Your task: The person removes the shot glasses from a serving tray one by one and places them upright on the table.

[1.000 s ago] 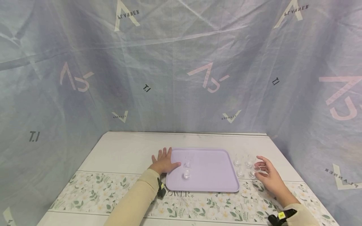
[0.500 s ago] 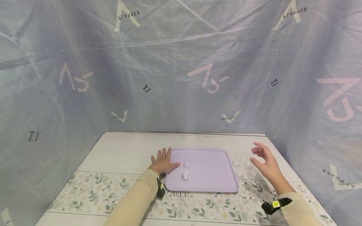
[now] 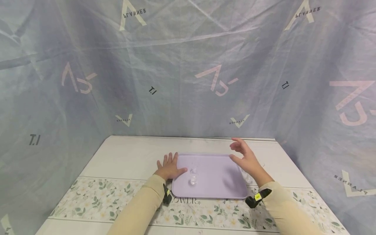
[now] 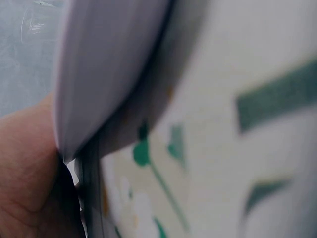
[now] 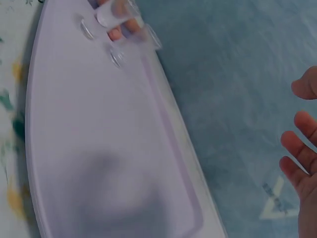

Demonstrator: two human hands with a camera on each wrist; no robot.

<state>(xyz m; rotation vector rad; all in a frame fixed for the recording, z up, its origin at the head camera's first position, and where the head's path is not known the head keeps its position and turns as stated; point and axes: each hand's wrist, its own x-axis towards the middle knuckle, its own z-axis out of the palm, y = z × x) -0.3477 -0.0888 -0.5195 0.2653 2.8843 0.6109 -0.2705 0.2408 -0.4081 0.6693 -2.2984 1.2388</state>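
My left hand (image 3: 169, 169) rests with spread fingers on the left edge of a lilac tray (image 3: 217, 192), its thumb reaching over the rim. Just right of that thumb, a small clear glass (image 3: 193, 180) stands on the tray, with more clear glass directly behind it. My right hand (image 3: 246, 158) hovers over the tray's far right corner, fingers gently bent, thumb apart. Nothing shows between the thumb and fingertips (image 5: 292, 141) in the right wrist view. Beside the tray's right edge, another small glass (image 3: 248, 178) shows below my right hand; the forearm covers others there.
A white table covering with a flowered band (image 3: 97, 199) lies under the tray. Grey-blue printed fabric (image 3: 182, 98) hangs behind and along both sides. Black cameras are strapped at my left wrist (image 3: 167, 195) and right wrist (image 3: 255, 199).
My right hand has lifted off the glasses on the right and swung left over the tray's far right corner. The left hand and the glasses on the tray stay in place.
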